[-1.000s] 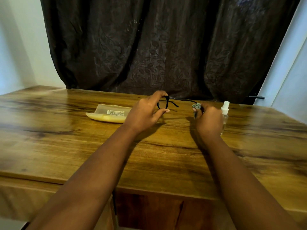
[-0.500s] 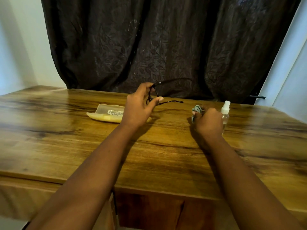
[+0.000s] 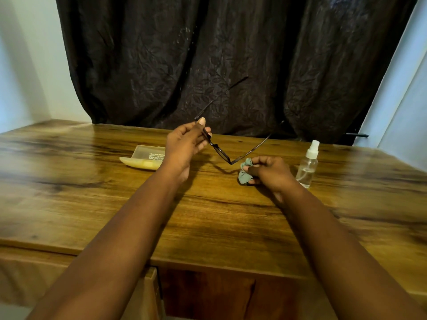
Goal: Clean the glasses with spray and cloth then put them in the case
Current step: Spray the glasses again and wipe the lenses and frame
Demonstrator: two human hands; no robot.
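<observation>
Black thin-framed glasses [image 3: 219, 151] hang in the air above the table, arms unfolded and pointing up and away. My left hand [image 3: 184, 144] pinches the frame's left end between thumb and fingers. My right hand [image 3: 269, 170] rests on the table and grips a crumpled grey-green cloth [image 3: 245, 173], which lies just below the frame's lower corner. A small clear spray bottle [image 3: 308, 168] with a white top stands upright right of my right hand. A pale yellow glasses case [image 3: 144, 157] lies closed on the table, behind and left of my left hand.
The wooden table [image 3: 92, 192] spreads wide, with its front edge close to me. A dark curtain [image 3: 231, 65] hangs right behind its far edge. Pale walls [image 3: 27, 65] stand at both sides.
My left hand has lifted the glasses higher and tilted them, so the arms now point up. My right hand with the cloth has stayed low near the bottle.
</observation>
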